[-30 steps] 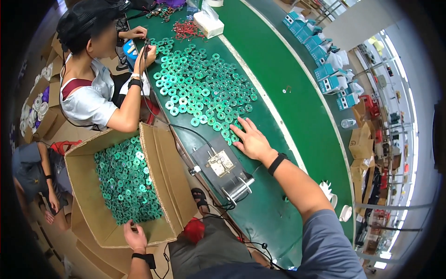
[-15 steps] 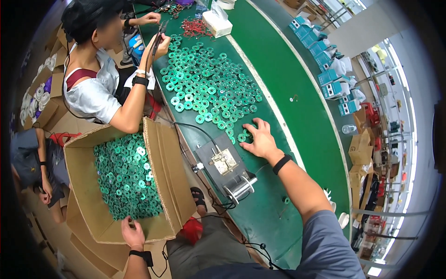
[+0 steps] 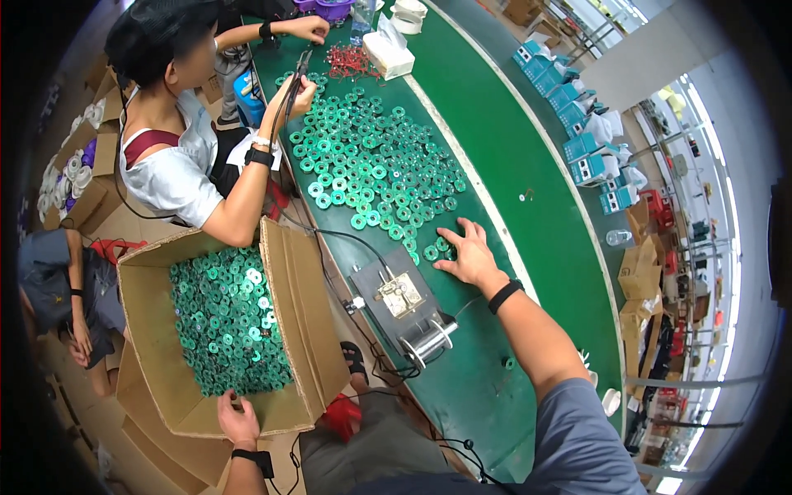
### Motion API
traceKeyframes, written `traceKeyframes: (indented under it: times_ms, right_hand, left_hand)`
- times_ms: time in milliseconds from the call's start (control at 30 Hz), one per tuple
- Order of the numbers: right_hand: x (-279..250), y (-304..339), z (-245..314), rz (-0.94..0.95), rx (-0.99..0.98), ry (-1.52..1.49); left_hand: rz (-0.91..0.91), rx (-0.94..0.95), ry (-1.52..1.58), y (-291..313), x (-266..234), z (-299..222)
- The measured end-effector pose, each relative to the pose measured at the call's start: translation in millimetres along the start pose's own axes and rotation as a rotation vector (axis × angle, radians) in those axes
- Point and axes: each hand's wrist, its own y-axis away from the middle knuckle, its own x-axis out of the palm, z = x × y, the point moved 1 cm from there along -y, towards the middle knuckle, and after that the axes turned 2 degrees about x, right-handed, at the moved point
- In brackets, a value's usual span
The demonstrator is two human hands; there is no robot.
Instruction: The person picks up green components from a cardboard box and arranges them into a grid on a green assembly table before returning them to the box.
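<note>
My right hand (image 3: pixel 472 257) is over the green table (image 3: pixel 462 363), fingers spread and curved, with a few green ring-shaped circuit boards (image 3: pixel 431 252) beside and partly under the fingertips. Beyond it spreads a broad, single-layer patch of the same green rings (image 3: pixel 371 157). My left hand (image 3: pixel 238 419) lies across the near rim of an open cardboard box (image 3: pixel 307 330), its fingers bent over the edge and the thumb a little apart. Inside the box is a deep heap of green ring boards (image 3: pixel 227 330). The left fingertips are partly hidden.
A grey block-shaped device with a metal plate (image 3: pixel 400 295) and a wire spool (image 3: pixel 429 340) stand at the table's left edge, cables trailing. A co-worker (image 3: pixel 177 157) sits at the far left holding a cabled tool. Red wires (image 3: pixel 351 62) and a tissue pack (image 3: pixel 388 54) lie farther off.
My right hand has shifted very slightly, still spread beside the few rings. The co-worker's far hand has reached farther right over the table. My left hand stays at the box rim.
</note>
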Motion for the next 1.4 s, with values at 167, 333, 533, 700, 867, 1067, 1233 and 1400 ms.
traceKeyframes:
  times_ms: [167,333,533,700,867,1067,1233,1400]
  right_hand:
    - [8.5,-8.0,-10.1,0.002,0.0,-0.089]
    - [16.7,-12.6,-24.4,0.089,0.032,-0.104]
    - [16.1,-10.9,-22.9,0.065,0.063,-0.089]
    - [15.2,-0.1,-18.8,0.117,0.071,-0.166]
    - [22.6,-5.2,-50.8,-0.065,-0.017,-0.246]
    - [18.6,-12.0,-66.4,-0.003,0.087,-0.209]
    - [3.9,-13.3,-29.0,0.04,0.112,-0.147]
    - [8.4,-17.7,-25.9,0.125,0.065,-0.132]
  left_hand:
    - [0.003,-0.009,-0.007,2.5,4.0,10.1]
    - [-0.007,-0.025,-0.032,2.8,8.2,10.0]
    - [-0.024,-0.013,-0.02,2.8,5.5,3.5]
    - [-0.009,-0.029,-0.02,6.0,2.6,5.2]
    - [0.001,0.006,-0.049,0.7,13.9,18.3]
    - [0.061,-0.049,-0.023,-2.4,9.9,-8.5]
    - [0.047,-0.077,-0.023,-2.3,-3.8,-9.8]
    - [0.04,-0.07,0.012,-1.4,2.6,-1.4]
